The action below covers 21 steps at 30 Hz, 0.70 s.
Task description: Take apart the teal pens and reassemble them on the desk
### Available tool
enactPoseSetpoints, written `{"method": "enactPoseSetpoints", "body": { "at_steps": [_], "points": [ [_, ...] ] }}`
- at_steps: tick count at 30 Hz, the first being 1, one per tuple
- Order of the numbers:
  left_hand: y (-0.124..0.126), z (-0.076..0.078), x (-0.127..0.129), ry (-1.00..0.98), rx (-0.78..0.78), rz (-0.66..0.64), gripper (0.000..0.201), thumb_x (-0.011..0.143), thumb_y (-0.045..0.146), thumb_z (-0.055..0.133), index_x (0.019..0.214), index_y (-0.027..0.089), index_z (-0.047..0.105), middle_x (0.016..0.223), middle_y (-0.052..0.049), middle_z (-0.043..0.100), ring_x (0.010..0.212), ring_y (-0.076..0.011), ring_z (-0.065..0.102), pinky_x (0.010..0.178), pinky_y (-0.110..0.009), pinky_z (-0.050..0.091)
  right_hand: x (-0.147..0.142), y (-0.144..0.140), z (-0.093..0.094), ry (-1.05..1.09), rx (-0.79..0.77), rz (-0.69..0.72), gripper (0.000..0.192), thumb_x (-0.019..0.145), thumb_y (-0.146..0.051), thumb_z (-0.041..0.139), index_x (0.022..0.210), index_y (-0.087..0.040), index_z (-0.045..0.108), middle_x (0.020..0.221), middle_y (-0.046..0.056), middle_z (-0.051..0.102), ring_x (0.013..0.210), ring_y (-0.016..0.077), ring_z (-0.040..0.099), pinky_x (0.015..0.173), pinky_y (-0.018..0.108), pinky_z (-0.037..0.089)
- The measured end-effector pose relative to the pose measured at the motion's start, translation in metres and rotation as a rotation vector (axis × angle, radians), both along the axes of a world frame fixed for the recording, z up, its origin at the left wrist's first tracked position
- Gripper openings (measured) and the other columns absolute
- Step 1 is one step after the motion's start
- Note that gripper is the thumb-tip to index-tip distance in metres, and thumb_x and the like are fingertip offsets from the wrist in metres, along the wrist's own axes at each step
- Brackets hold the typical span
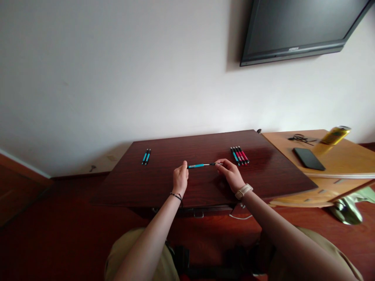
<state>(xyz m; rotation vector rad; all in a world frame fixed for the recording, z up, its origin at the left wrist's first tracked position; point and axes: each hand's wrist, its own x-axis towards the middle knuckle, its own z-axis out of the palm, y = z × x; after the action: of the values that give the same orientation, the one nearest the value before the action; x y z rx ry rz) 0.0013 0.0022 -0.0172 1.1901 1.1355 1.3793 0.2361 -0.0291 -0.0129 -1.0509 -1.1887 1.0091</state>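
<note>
My left hand [181, 180] is closed around the blue barrel of a pen [195, 166], held level above the dark table. A thin pale refill [206, 164] sticks out of the barrel towards the right. My right hand [230, 173] pinches a small black pen part [213, 164] at the refill's other end. Whether that part is slid over the refill cannot be made out. On the left of the table lie two blue pens [146, 157] side by side. Beyond my right hand is a row of several pens [240, 155], blue on the left and red on the right.
The dark wooden table [164, 187] stands against a white wall. A lighter wooden cabinet [348, 156] adjoins it on the right, bearing a black phone [308, 159], a dark cable [301, 138] and a yellow can [335, 135]. A television [299, 31] hangs above.
</note>
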Motion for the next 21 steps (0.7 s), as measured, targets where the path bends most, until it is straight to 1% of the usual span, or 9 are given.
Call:
{"method": "enactPoseSetpoints", "body": {
  "at_steps": [3,8,10,16,21],
  "points": [
    [0.001,0.000,0.000,-0.019,-0.012,0.012,0.068,0.090,0.073,0.061,0.061,0.023,0.025,0.054,0.007,0.026,0.047,-0.0060,0.022,0.045,-0.024,0.013,0.005,0.000,0.009,-0.048,0.011,-0.002,0.034,0.087,-0.053,0.076,0.101,-0.022,0.069,0.079,0.000,0.061,0.071,0.0166,0.055,0.065,0.029,0.043],
    [0.001,0.002,0.002,-0.038,-0.012,0.005,0.069,0.089,0.074,0.061,0.059,0.023,0.026,0.053,0.007,0.026,0.046,-0.0056,0.023,0.044,-0.023,0.014,0.011,-0.001,0.022,-0.145,0.056,0.007,0.030,0.088,-0.050,0.075,0.099,-0.022,0.068,0.090,0.002,0.066,0.075,0.0174,0.057,0.068,0.031,0.046],
    [0.000,0.003,0.002,-0.040,-0.011,0.009,0.070,0.089,0.075,0.061,0.058,0.023,0.026,0.053,0.006,0.027,0.045,-0.0055,0.023,0.044,-0.023,0.014,0.012,-0.001,0.026,-0.177,0.064,-0.002,0.029,0.089,-0.049,0.073,0.098,-0.023,0.068,0.091,0.002,0.066,0.075,0.0175,0.057,0.068,0.031,0.046],
    [-0.002,0.006,0.003,-0.042,-0.014,0.003,0.071,0.087,0.077,0.061,0.058,0.023,0.025,0.053,0.007,0.025,0.045,-0.0055,0.022,0.044,-0.023,0.014,0.010,-0.003,0.030,-0.169,0.067,-0.014,0.028,0.089,-0.049,0.072,0.099,-0.023,0.067,0.088,0.002,0.065,0.074,0.0179,0.058,0.067,0.031,0.046],
    [-0.001,0.005,0.002,-0.055,-0.013,0.006,0.070,0.088,0.076,0.061,0.057,0.023,0.027,0.051,0.007,0.026,0.045,-0.0055,0.022,0.044,-0.023,0.013,0.009,0.000,0.027,-0.100,0.044,-0.024,0.031,0.087,-0.051,0.074,0.099,-0.023,0.067,0.082,0.001,0.064,0.073,0.0183,0.058,0.067,0.031,0.047]
  ]
}}
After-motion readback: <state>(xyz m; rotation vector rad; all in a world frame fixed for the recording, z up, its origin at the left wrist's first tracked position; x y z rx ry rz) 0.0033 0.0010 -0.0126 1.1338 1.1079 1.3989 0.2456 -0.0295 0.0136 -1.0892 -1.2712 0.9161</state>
